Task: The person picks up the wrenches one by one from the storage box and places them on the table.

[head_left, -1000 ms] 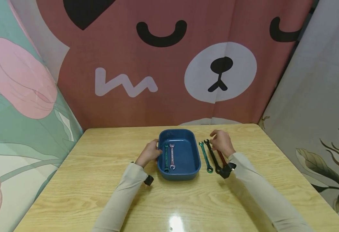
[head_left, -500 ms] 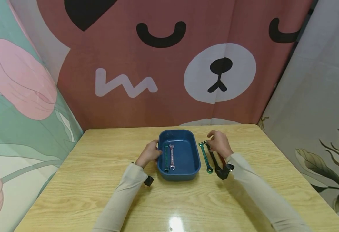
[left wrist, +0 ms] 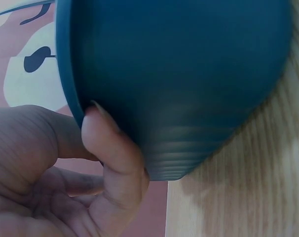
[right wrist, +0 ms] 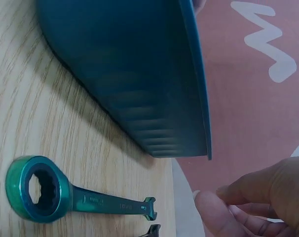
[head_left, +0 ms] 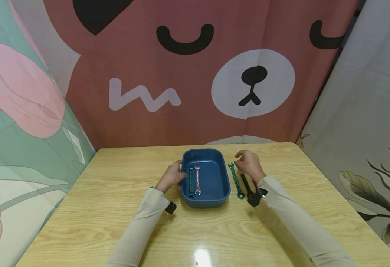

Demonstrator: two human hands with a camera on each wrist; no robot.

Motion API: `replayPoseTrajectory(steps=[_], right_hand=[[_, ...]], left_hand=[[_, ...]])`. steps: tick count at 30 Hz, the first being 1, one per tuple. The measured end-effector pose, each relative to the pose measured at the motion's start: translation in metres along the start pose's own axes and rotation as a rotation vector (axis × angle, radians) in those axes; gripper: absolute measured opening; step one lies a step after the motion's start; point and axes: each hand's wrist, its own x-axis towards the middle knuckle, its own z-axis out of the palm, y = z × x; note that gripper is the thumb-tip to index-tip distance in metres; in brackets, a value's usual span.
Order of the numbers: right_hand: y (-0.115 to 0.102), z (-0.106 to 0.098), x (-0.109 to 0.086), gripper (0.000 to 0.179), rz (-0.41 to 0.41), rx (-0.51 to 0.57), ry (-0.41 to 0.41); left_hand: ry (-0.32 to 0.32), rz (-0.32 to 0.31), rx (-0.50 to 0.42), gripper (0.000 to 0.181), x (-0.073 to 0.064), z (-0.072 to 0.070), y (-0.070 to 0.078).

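Note:
On the table, a deep blue tray (head_left: 216,181) holds a green wrench (head_left: 191,181) and a pink wrench (head_left: 197,181) side by side at its left. My left hand (head_left: 170,177) grips the tray's left rim, the thumb against its outer wall in the left wrist view. Right of the tray lies a green ratcheting combination wrench (head_left: 236,181), with a black wrench (head_left: 246,183) beside it. My right hand (head_left: 251,167) is over the black wrench's far end. In the right wrist view, its thumb and forefinger come close together, with nothing visible between them. That hand hides the red wrench.
The wooden table (head_left: 121,185) extends to both sides and in front of the tray. Behind its far edge hangs a curtain (head_left: 138,126) with a bear print. Patterned cloths stand at the left and right.
My right hand has shifted left, from near the red wrench to over the black wrench's far end. My left hand and the tray have stayed in place.

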Motion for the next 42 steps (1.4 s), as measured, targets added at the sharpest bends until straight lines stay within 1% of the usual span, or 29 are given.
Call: replayPoseTrajectory(steps=[3,12,18,24,28,31,38,42], right_hand=[[-0.003,0.0,-0.001,0.024,-0.009,-0.005,0.004],[-0.01,0.002,-0.004,0.025,-0.011,0.039,-0.005],[-0.012,0.005,-0.006,0.024,-0.034,0.049,-0.011],[-0.013,0.009,-0.006,0.025,-0.027,0.084,-0.015],[-0.014,0.012,-0.006,0.027,-0.038,0.097,-0.021],[-0.016,0.014,-0.006,0.027,-0.04,0.113,-0.033],[-0.02,0.019,-0.007,0.027,-0.013,0.173,-0.073],[-0.022,0.021,-0.007,0.028,-0.005,0.204,-0.093]], left_hand=[[-0.004,-0.006,-0.008,0.06,0.0,0.0,0.0],[-0.002,0.007,-0.006,0.06,-0.002,-0.001,0.0],[0.002,0.001,-0.009,0.06,-0.003,-0.001,0.001],[0.0,0.009,-0.013,0.06,-0.004,-0.001,0.001],[0.0,0.005,-0.02,0.06,-0.004,-0.001,0.001],[0.0,0.006,-0.018,0.06,-0.004,-0.001,0.001],[-0.001,0.0,-0.018,0.06,-0.004,0.0,0.001],[0.001,0.008,-0.016,0.06,-0.003,0.0,0.0]])
